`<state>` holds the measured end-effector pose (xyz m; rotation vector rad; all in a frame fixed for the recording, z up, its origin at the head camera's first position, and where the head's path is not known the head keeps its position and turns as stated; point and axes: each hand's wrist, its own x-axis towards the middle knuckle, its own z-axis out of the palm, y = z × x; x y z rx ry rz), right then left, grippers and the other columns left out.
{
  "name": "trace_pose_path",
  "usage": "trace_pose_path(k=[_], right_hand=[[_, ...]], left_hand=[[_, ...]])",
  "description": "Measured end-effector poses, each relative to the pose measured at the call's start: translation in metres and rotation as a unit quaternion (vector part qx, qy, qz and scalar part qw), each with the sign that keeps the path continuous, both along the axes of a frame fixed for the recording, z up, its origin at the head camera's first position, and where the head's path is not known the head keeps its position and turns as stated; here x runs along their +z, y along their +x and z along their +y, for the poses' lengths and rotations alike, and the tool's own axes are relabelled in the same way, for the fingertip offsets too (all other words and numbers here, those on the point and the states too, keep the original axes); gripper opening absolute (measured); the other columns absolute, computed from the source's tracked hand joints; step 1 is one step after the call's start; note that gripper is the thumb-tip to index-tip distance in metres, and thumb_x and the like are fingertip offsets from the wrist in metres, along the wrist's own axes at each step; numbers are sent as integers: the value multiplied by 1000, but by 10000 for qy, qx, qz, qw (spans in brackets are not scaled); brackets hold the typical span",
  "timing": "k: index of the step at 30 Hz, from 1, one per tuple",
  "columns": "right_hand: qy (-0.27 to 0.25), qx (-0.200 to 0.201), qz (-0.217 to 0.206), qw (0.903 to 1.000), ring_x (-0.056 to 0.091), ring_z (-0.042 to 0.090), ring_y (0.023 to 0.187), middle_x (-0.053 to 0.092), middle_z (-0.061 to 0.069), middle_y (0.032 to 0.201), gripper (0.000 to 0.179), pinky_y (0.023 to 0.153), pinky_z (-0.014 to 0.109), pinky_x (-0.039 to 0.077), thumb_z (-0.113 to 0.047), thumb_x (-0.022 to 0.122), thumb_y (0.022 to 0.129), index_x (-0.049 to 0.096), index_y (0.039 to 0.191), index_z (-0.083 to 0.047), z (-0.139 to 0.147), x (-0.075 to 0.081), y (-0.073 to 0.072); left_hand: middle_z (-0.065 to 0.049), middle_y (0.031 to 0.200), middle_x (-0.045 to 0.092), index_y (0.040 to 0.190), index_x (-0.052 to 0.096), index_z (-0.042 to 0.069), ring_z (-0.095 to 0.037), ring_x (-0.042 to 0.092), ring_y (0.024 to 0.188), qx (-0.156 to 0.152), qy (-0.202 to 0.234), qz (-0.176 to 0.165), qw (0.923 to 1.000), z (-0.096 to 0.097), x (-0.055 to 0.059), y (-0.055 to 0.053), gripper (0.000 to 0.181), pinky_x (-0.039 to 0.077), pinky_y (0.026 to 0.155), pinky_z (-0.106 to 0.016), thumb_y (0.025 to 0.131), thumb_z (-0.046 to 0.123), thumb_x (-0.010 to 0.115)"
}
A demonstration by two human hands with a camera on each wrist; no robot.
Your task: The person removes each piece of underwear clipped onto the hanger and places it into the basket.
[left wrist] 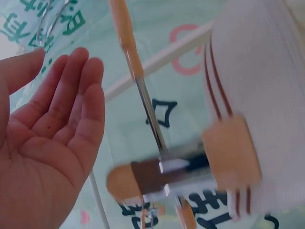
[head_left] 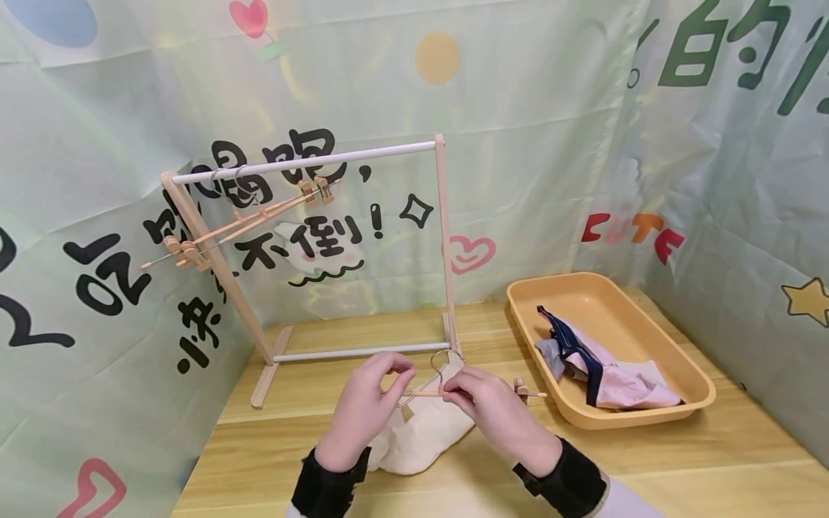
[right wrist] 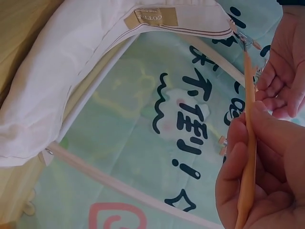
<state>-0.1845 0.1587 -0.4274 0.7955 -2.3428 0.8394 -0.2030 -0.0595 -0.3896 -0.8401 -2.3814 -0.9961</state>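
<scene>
In the head view, my right hand [head_left: 495,406] grips the wooden bar of a clip hanger [head_left: 424,393], with its metal hook standing up between my hands. The right wrist view shows my fingers curled round the hanger bar [right wrist: 247,81]. A white garment [head_left: 430,435] hangs below it, with thin brown stripes and a tan label [right wrist: 153,17] along its edge. One hanger clip [left wrist: 232,153] holds this striped edge in the left wrist view. My left hand [left wrist: 52,119] is beside the bar, its palm bare and its fingers loosely extended.
A wooden rack with a white rail [head_left: 363,156] stands at the back left, carrying empty clip hangers [head_left: 265,214]. To the right, a yellow tray [head_left: 622,291] holds pink and navy clothing [head_left: 637,385]. Printed cloth walls [head_left: 531,144] enclose the wooden table [head_left: 505,482].
</scene>
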Motion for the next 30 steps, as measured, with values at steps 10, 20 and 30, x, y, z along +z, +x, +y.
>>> trace_pose_path(k=[10,20,30], right_hand=[[-97,-79,-113,9999,52,0,72,62,-10,85,5,57,22,50,-14,69,85,68,88,-17,3,5,0],[-261,-188,-95,9994,54,1,75,62,-8,88,6,60,24,53,-13,68,86,66,90,-17,9,10,-2],[-401,-494,39,9980,55,1,76,63,-7,89,7,61,26,54,-12,69,86,66,91,-16,11,11,-4]], left_hand=[[0,100,66,102,66,18,-13,55,82,392,120,97,9991,-22,0,-12,13,50,60,-31,91,25,63],[-8,110,63,112,62,12,-17,56,101,488,736,-576,9944,-38,1,-23,35,51,89,-50,88,38,64],[-8,104,66,111,64,12,-15,60,90,131,1205,-1138,9861,-41,-4,-29,28,55,78,-46,89,30,64]])
